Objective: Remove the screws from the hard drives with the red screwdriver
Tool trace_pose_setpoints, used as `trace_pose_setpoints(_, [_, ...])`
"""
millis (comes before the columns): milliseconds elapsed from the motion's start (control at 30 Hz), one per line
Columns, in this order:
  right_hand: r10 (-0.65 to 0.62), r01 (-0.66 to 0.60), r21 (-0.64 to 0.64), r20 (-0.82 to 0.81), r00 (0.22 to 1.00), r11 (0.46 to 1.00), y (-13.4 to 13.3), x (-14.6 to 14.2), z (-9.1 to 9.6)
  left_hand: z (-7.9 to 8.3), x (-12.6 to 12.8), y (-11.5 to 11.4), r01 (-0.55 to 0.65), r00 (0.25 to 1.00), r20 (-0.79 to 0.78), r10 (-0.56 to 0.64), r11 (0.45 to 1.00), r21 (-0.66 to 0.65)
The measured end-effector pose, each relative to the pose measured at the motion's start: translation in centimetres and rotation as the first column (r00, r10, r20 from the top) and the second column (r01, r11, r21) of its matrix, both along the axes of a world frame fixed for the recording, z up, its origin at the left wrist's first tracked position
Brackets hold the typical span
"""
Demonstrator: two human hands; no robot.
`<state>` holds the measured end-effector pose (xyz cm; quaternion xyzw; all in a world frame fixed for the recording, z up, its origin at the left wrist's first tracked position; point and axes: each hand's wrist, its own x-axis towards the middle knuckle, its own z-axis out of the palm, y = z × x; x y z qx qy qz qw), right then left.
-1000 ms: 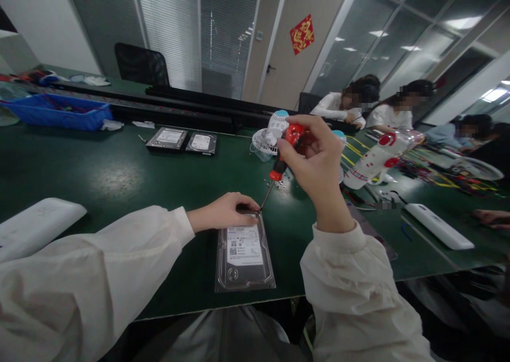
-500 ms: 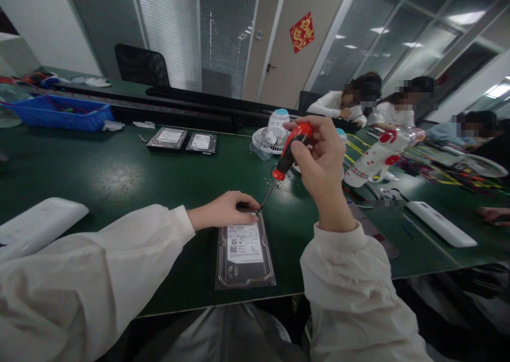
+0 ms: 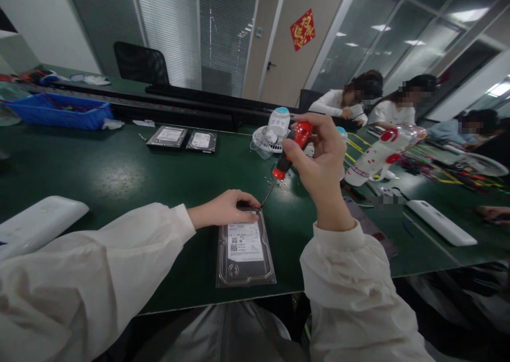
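Note:
A silver hard drive (image 3: 249,272) with a white label lies flat near the front edge of the green table. My left hand (image 3: 225,208) grips its far end, thumb on the label and fingers along the far edge. In my right hand (image 3: 322,165) is a red and black screwdriver (image 3: 283,163), closed round the handle. Its shaft slants down to the drive's far right corner, where the tip touches; the screw under it is too small to see. Several small screws (image 3: 281,182) are scattered on the table just beyond the drive.
Two more hard drives (image 3: 166,137) lie farther back, left of a white fan (image 3: 274,134). A blue bin (image 3: 59,112) stands at the far left. White devices (image 3: 43,221) flank both sides. A white and red bottle (image 3: 370,157) leans at right; co-workers (image 3: 338,104) sit beyond.
My right fingers have shifted on the screwdriver handle, and the handle is turned slightly. The left hand and the hard drive have stayed in place.

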<state>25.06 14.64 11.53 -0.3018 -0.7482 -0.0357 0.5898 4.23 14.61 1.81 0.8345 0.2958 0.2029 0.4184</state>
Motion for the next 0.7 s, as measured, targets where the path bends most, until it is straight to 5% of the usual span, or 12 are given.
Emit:
trace_pose_setpoints(100, [-0.043,0.043,0.022,-0.022,0.999,0.999,0.1,0.07,-0.01,-0.08,-0.09,0.02,0.006,1.0,0.002,-0.006,1.0,-0.004])
trace_pose_setpoints(267, [0.123,-0.125,-0.042,-0.048,0.991,0.991,0.0,0.03,-0.14,-0.46,-0.22,0.19,0.011,1.0,0.003,-0.011,1.0,-0.007])
trace_pose_setpoints(467, [0.007,-0.006,0.04,-0.035,0.999,0.999,0.35,-0.35,-0.29,-0.4,-0.17,0.17,0.01,1.0,0.001,-0.01,1.0,0.008])
trace_pose_setpoints(700, [0.126,-0.128,-0.043,-0.055,0.991,0.991,0.1,-0.56,-0.44,0.1,-0.21,0.53,0.028,0.999,-0.032,-0.027,0.999,0.032])
